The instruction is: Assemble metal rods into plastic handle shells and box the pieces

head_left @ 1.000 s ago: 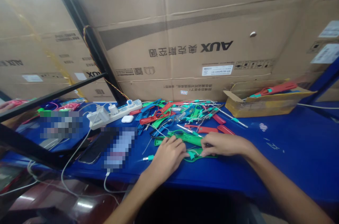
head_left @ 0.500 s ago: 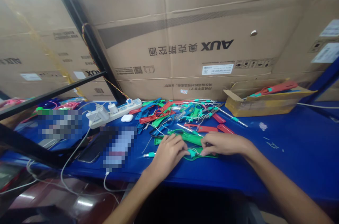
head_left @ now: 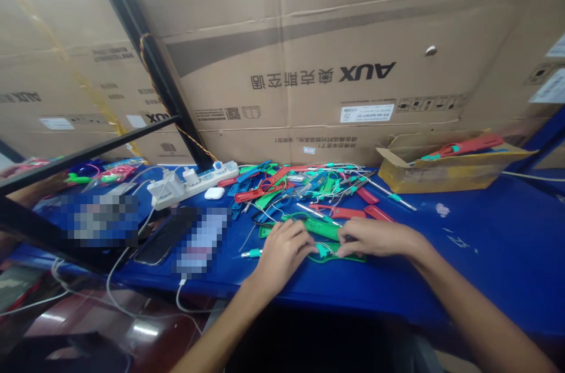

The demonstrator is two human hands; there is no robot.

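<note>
Two bare hands sit at the near edge of a heaped tangle of red, green and blue plastic clips with thin wires (head_left: 304, 187) on the blue desk (head_left: 485, 261). The left hand (head_left: 282, 255) curves over a long green plastic strip (head_left: 315, 227), and the right hand's (head_left: 379, 237) fingertips (head_left: 342, 246) meet a green plastic loop (head_left: 351, 257); how firmly either grips cannot be told. Left of the tangle, one white power strip (head_left: 194, 180) feeds a white cable, seemingly why one black phone (head_left: 161, 237) lies close by.
</note>
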